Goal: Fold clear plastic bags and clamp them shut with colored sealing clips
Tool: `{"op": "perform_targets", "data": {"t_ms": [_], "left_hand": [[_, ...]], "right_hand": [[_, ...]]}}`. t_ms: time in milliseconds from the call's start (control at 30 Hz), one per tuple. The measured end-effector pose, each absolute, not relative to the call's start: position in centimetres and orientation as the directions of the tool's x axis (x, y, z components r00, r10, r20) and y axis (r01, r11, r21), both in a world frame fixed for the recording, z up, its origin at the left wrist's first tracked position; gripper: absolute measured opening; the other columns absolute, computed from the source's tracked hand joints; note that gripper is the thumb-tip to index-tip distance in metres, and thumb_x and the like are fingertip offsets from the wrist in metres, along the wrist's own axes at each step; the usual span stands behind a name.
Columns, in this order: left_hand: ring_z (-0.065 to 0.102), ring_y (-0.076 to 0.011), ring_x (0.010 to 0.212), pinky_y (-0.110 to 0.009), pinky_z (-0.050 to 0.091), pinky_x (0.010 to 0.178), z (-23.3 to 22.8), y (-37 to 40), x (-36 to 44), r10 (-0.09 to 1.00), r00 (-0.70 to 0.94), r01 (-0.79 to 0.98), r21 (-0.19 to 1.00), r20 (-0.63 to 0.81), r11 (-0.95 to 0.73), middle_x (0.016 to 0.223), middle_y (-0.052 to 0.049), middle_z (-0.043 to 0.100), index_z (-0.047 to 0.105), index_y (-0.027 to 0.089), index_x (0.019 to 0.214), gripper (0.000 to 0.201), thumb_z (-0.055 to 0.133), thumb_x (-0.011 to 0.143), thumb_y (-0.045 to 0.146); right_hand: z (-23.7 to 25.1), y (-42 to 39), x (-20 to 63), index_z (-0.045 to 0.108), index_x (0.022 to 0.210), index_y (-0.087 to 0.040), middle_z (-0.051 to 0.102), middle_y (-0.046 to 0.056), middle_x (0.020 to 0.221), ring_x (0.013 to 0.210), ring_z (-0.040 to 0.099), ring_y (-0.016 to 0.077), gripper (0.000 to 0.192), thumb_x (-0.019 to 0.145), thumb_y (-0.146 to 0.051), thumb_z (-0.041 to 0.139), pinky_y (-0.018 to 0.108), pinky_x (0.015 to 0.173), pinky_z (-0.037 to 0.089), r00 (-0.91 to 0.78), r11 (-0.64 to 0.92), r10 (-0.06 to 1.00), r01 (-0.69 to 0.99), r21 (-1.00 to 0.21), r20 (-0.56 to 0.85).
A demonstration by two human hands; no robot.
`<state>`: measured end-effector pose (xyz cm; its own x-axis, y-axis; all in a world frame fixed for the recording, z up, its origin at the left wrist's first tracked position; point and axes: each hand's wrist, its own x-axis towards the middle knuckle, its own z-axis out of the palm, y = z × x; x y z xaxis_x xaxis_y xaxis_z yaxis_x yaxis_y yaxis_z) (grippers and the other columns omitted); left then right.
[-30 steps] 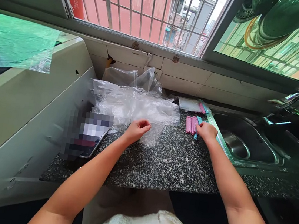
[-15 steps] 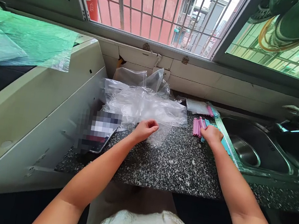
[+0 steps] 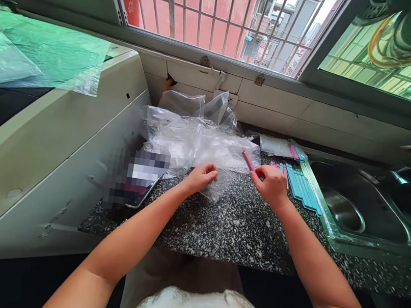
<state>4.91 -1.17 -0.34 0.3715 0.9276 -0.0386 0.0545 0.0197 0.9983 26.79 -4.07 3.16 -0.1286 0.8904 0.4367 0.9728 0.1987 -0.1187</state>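
My right hand [image 3: 272, 184] is closed around the lower end of a pink bag clip [image 3: 248, 159], lifted above the counter and tilted up to the left. My left hand [image 3: 201, 178] is closed on a small clear plastic bag [image 3: 220, 189], which spreads out to the right of the fingers. Behind both hands lies a loose heap of clear plastic bags [image 3: 177, 137]. A row of blue-green bag clips [image 3: 303, 189] rests beside the sink, and several more pink clips show partly behind my right hand.
A tablet or phone with a blurred screen [image 3: 150, 176] lies at the left against a white appliance [image 3: 90, 121]. At the right is a metal sink [image 3: 363, 183]. Near the wall, a flat clear packet [image 3: 274, 146] sits on the speckled counter [image 3: 217, 233].
My right hand has moved left from the row of clips, taking a pink clip with it. My left hand stays in about the same place with the small bag.
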Motion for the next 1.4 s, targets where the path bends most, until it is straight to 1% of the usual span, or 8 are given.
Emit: {"op": "perform_targets", "data": {"t_ms": [167, 333, 567, 733, 933, 1067, 1267, 1400], "left_hand": [[0.039, -0.0064, 0.044, -0.021, 0.031, 0.047, -0.3, -1.2, 4.9, 0.925, 0.376, 0.048, 0.998, -0.054, 0.039, 0.055, 0.003, 0.055, 0.045, 0.016, 0.062, 0.011, 0.047, 0.073, 0.017], [0.039, -0.0066, 0.043, -0.020, 0.030, 0.047, -0.3, -1.3, 4.9, 0.917, 0.395, 0.042, 0.998, -0.050, 0.036, 0.052, 0.003, 0.056, 0.045, 0.016, 0.066, 0.009, 0.047, 0.074, 0.018], [0.039, -0.0068, 0.043, -0.020, 0.029, 0.046, -0.9, -1.3, 5.0, 0.905, 0.426, 0.051, 0.998, -0.003, -0.021, 0.050, 0.003, 0.055, 0.054, 0.014, 0.073, 0.009, 0.050, 0.072, 0.022], [0.037, -0.0065, 0.045, -0.020, 0.027, 0.045, -1.5, -1.1, 4.9, 0.909, 0.416, 0.083, 0.995, 0.008, -0.047, 0.053, 0.002, 0.054, 0.057, 0.013, 0.069, 0.010, 0.050, 0.069, 0.021], [0.040, -0.0073, 0.051, -0.020, 0.030, 0.048, -1.1, -1.3, 4.9, 0.915, 0.402, 0.089, 0.996, -0.026, -0.011, 0.057, 0.003, 0.052, 0.058, 0.013, 0.071, 0.011, 0.053, 0.065, 0.022], [0.043, -0.0085, 0.053, -0.021, 0.033, 0.050, -0.8, -1.4, 4.7, 0.903, 0.429, 0.100, 0.994, -0.012, -0.035, 0.058, 0.002, 0.052, 0.058, 0.013, 0.070, 0.021, 0.057, 0.067, 0.034], [0.043, -0.0095, 0.049, -0.022, 0.034, 0.047, -1.3, -1.2, 4.6, 0.917, 0.399, 0.095, 0.995, -0.017, -0.023, 0.055, -0.002, 0.054, 0.057, 0.013, 0.062, 0.046, 0.051, 0.072, 0.058], [0.041, -0.0092, 0.046, -0.023, 0.033, 0.046, -1.5, -1.0, 4.8, 0.924, 0.381, 0.070, 0.997, -0.017, -0.010, 0.050, -0.001, 0.053, 0.054, 0.014, 0.057, 0.052, 0.048, 0.071, 0.063]], "right_hand": [[2.5, -5.1, 24.6, 0.060, 0.069, -0.017, 0.063, 0.003, 0.065, 0.064, 0.054, 0.0153, 0.024, 0.082, -0.034, 0.051, 0.027, 0.064, 0.035, -0.291, 0.420, 0.797, 0.897, -0.138, 0.530], [1.0, -5.4, 23.7, 0.059, 0.069, -0.017, 0.062, 0.002, 0.065, 0.064, 0.052, 0.0149, 0.023, 0.083, -0.034, 0.052, 0.027, 0.064, 0.033, -0.365, 0.507, 0.755, 0.852, -0.132, 0.545], [-0.2, -5.5, 23.9, 0.060, 0.071, -0.017, 0.062, 0.003, 0.067, 0.066, 0.051, 0.0159, 0.024, 0.085, -0.035, 0.051, 0.028, 0.065, 0.032, -0.399, 0.528, 0.724, 0.845, -0.080, 0.563], [-0.6, -5.5, 24.3, 0.061, 0.073, -0.018, 0.063, 0.004, 0.070, 0.069, 0.050, 0.0163, 0.024, 0.086, -0.035, 0.050, 0.028, 0.066, 0.032, -0.407, 0.518, 0.737, 0.853, -0.063, 0.540], [-1.4, -5.1, 24.5, 0.061, 0.074, -0.018, 0.063, 0.004, 0.072, 0.070, 0.049, 0.0167, 0.021, 0.085, -0.033, 0.051, 0.028, 0.066, 0.031, -0.426, 0.524, 0.733, 0.851, -0.039, 0.530], [-1.5, -5.1, 24.5, 0.061, 0.074, -0.018, 0.063, 0.004, 0.071, 0.069, 0.048, 0.0170, 0.020, 0.085, -0.031, 0.052, 0.029, 0.066, 0.030, -0.450, 0.533, 0.726, 0.846, -0.011, 0.520], [-1.4, -5.3, 24.3, 0.060, 0.073, -0.018, 0.062, 0.004, 0.071, 0.069, 0.046, 0.0173, 0.021, 0.086, -0.031, 0.049, 0.029, 0.065, 0.029, -0.470, 0.539, 0.723, 0.842, 0.014, 0.506], [-1.3, -5.4, 24.2, 0.060, 0.073, -0.018, 0.062, 0.005, 0.072, 0.070, 0.046, 0.0174, 0.022, 0.086, -0.031, 0.048, 0.030, 0.066, 0.029, -0.481, 0.543, 0.718, 0.839, 0.028, 0.503]]}}
